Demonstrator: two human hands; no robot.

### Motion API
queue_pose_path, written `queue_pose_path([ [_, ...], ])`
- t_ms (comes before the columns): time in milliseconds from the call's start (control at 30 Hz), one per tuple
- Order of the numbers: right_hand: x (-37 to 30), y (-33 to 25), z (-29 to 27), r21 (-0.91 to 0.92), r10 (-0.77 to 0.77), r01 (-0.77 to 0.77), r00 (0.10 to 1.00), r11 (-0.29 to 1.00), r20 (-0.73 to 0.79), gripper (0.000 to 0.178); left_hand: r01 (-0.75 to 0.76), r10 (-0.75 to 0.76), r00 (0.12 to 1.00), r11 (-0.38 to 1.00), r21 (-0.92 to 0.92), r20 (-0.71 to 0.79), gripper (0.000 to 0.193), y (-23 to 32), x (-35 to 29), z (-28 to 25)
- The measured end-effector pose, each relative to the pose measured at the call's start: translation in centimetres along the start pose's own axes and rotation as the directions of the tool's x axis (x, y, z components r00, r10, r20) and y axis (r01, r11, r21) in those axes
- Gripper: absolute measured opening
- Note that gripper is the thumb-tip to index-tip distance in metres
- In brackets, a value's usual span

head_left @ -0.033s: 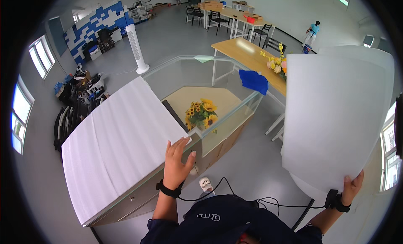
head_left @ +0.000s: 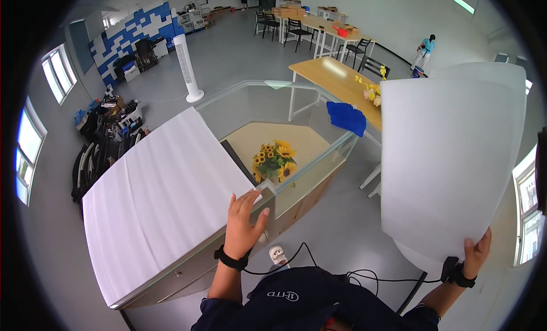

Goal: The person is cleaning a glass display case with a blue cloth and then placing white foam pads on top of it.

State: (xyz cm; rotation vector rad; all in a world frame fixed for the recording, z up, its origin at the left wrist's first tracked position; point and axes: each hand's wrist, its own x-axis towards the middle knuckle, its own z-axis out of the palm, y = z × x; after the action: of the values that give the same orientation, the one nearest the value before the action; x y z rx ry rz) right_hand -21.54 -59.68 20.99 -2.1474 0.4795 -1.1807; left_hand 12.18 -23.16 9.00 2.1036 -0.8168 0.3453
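Note:
My left hand (head_left: 244,223) is open, thumb apart, with its fingertips at the near right corner of a white foam sheet (head_left: 154,200). That sheet lies spread over the left part of a glass-topped display cabinet (head_left: 199,269). On the right, my right hand (head_left: 477,256) grips the lower right edge of a large upright roll of white foam sheeting (head_left: 444,160). Its thumb shows; the other fingers are partly hidden by the roll. Inside the glass part of the cabinet stands a bunch of sunflowers (head_left: 275,160).
A blue cloth (head_left: 346,118) hangs over the cabinet's far right glass edge. Behind it stands a wooden table (head_left: 330,74) with flowers (head_left: 371,94). A white tower fan (head_left: 187,69) is at the back. Black cables (head_left: 376,278) run between my wrists. Another person (head_left: 423,50) stands far right.
The view has tilted slightly, so the cabinet and sunflowers sit a little lower. The foam roll appears slightly further left, covering more of the table flowers. Both hands keep their places.

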Motion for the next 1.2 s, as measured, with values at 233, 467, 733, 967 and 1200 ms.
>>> queue_pose_path([
  [233,10.4,-3.5,10.7,-0.075,-0.292,0.327,0.91,0.942,0.296,0.051,0.02,-0.007,0.993,0.994,-0.11,0.12,0.055,-1.2,2.5,1.6],
  [467,20.0,-4.5,20.0,0.237,-0.399,0.362,0.907,0.901,0.134,0.061,0.056,-0.023,0.993,0.957,-0.283,0.118,0.064,-1.7,3.7,2.9],
  [733,32.2,-0.6,32.9,0.573,-0.121,-0.159,0.899,0.804,0.42,0.045,0.184,-0.202,0.977,0.958,-0.218,-0.063,0.084,-1.5,4.0,3.4],
  [967,35.7,10.5,45.4,0.442,-0.109,-0.506,0.559,0.741,0.822,0.042,0.413,-0.467,0.881,0.84,-0.352,-0.079,0.083,-0.2,2.6,5.0],
  [1200,32.4,14.7,52.7,0.302,-0.121,-0.538,0.344,0.787,0.931,0.041,0.393,-0.478,0.87,0.822,-0.413,-0.123,0.063,-0.6,2.1,6.9],
])
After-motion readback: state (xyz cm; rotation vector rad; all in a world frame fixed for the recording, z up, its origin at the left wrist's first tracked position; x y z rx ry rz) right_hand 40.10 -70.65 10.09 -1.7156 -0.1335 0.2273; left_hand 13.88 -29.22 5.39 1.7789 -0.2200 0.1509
